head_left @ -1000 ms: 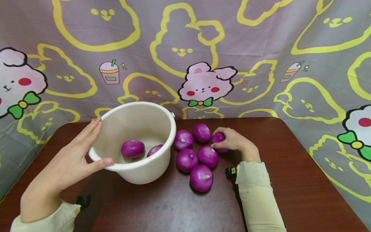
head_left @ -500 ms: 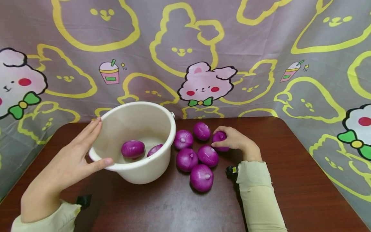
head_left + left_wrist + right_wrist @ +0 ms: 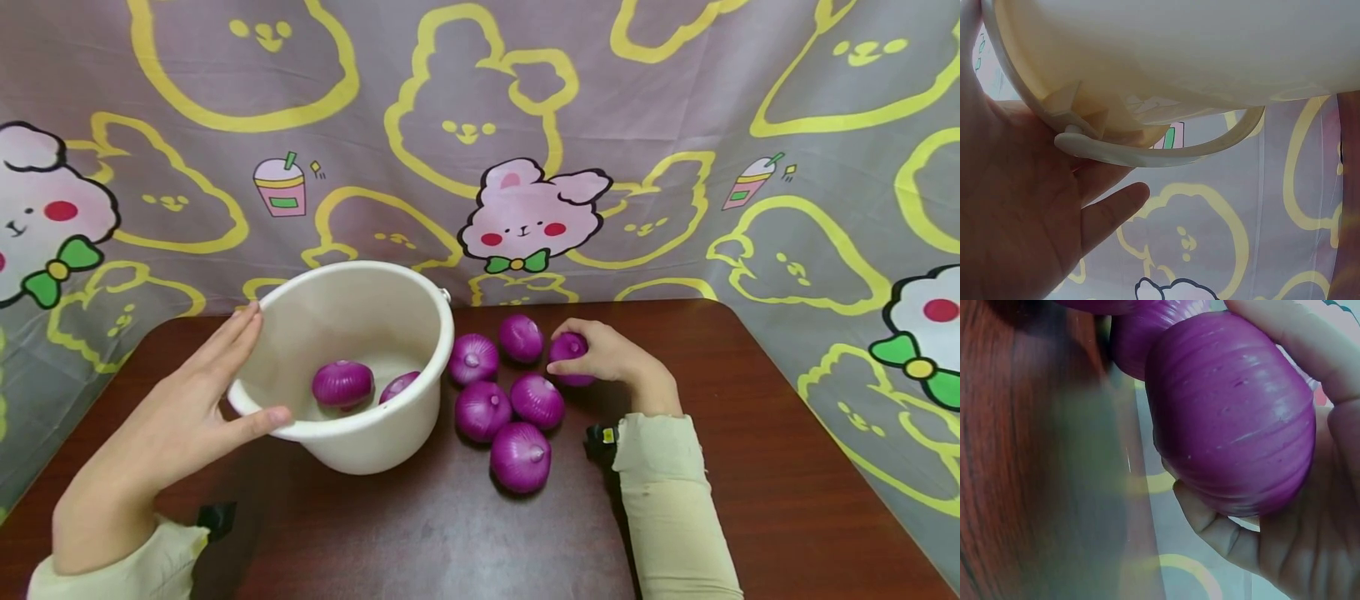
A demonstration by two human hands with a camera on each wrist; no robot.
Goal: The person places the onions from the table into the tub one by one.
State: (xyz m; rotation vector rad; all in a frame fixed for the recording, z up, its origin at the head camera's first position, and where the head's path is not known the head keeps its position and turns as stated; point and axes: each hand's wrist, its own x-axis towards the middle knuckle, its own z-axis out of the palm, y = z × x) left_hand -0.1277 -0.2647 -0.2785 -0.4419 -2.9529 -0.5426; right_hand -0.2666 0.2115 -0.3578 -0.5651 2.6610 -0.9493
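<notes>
My left hand [image 3: 168, 417] rests spread against the left side of a white bucket [image 3: 367, 450], its straight thumb across the front of the rim. In the left wrist view the palm [image 3: 1016, 206] lies beside the bucket's handle [image 3: 1166, 156], with straight fingers behind it. Two purple onions lie inside the bucket, one [image 3: 342, 384] in full view and one [image 3: 399, 386] partly behind the rim. My right hand [image 3: 615, 358] grips another onion [image 3: 572, 354] between thumb and fingers; this onion [image 3: 1232, 415] fills much of the right wrist view.
Several more onions stand close together right of the bucket, the nearest [image 3: 521, 457] toward the front and one [image 3: 521, 338] at the back. The brown table [image 3: 780, 492] ends at a patterned cloth [image 3: 660, 108] behind and at the sides.
My right hand and the onion it grips have shifted very slightly up and to the right. The left hand and bucket keep their positions, apart from a small shift of the view.
</notes>
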